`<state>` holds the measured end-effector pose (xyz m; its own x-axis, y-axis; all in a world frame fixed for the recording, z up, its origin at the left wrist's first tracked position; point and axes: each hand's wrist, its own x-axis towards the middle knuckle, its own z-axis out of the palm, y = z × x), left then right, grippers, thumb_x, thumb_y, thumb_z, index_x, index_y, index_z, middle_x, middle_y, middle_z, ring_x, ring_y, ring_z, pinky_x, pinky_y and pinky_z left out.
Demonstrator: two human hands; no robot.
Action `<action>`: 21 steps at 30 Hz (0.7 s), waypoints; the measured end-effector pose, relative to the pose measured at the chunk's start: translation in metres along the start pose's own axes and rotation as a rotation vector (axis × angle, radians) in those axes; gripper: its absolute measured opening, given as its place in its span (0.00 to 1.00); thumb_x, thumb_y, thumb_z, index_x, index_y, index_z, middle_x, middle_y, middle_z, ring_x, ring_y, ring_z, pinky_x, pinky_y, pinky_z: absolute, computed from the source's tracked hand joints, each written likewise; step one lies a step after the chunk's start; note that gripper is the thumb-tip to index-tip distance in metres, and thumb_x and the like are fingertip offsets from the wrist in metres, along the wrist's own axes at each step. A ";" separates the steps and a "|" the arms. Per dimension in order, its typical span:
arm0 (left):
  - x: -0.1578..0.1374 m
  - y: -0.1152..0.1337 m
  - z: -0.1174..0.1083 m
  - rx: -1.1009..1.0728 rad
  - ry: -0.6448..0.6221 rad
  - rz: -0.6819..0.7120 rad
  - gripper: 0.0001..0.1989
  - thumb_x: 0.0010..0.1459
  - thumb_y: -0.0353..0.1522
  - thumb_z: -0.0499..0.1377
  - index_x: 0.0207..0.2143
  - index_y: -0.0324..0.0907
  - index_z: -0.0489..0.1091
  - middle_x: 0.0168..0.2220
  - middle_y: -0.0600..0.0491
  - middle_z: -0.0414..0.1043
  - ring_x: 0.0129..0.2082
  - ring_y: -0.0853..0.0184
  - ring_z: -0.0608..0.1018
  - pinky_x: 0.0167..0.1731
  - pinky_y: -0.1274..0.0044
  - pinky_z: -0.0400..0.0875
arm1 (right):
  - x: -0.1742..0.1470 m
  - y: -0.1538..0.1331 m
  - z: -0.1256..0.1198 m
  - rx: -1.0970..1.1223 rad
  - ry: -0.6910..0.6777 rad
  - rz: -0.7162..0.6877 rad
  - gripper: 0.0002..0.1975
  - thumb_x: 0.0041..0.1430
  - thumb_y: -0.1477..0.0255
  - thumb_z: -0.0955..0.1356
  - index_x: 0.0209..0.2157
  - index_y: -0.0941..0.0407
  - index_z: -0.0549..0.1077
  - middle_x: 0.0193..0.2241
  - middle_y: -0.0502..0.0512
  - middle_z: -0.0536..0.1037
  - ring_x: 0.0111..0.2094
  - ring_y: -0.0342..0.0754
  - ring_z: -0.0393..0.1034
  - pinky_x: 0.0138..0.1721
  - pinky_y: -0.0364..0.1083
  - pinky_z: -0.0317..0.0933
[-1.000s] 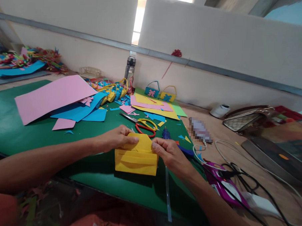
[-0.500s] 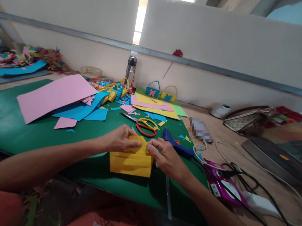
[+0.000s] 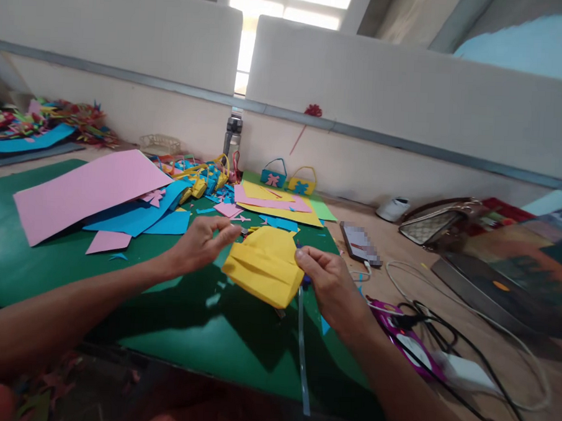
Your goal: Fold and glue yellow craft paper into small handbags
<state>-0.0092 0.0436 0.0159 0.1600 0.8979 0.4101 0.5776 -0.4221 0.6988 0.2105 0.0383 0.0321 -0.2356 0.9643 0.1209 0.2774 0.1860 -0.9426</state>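
Note:
A folded yellow paper bag (image 3: pixel 264 272), its flap raised, is held above the green mat, tilted down to the right. My right hand (image 3: pixel 338 287) grips its right edge between thumb and fingers. To the left of the bag, my left hand (image 3: pixel 205 247) is closed, thumb against curled fingers; whether anything small is between them cannot be seen. Behind the bag, the scissors and the blue glue gun (image 3: pixel 307 278) are mostly hidden. A clear glue stick (image 3: pixel 304 354) lies on the mat below my right hand.
Pink sheet (image 3: pixel 90 193) and blue sheets (image 3: pixel 136 216) lie left on the green mat (image 3: pixel 173 330). Small finished paper bags (image 3: pixel 274 178) stand at the back. To the right are a phone (image 3: pixel 356 242), a purple power strip (image 3: pixel 410 346), cables and a handbag (image 3: pixel 439 223).
My left hand has come off the yellow paper bag and moved left. My right hand has lifted and tilted the bag. The view has shifted slightly.

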 end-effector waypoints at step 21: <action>-0.010 0.011 0.002 -0.891 -0.428 -0.094 0.36 0.40 0.44 0.64 0.52 0.42 0.60 0.47 0.48 0.68 0.45 0.59 0.71 0.44 0.72 0.65 | 0.000 0.000 0.009 0.211 0.029 0.034 0.22 0.54 0.53 0.61 0.26 0.57 0.73 0.28 0.54 0.76 0.34 0.47 0.69 0.44 0.46 0.59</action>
<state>-0.0025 0.0305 0.0187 0.5210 0.8282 0.2067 -0.1816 -0.1290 0.9749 0.2021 0.0371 0.0292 -0.2019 0.9749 0.0942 0.0826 0.1128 -0.9902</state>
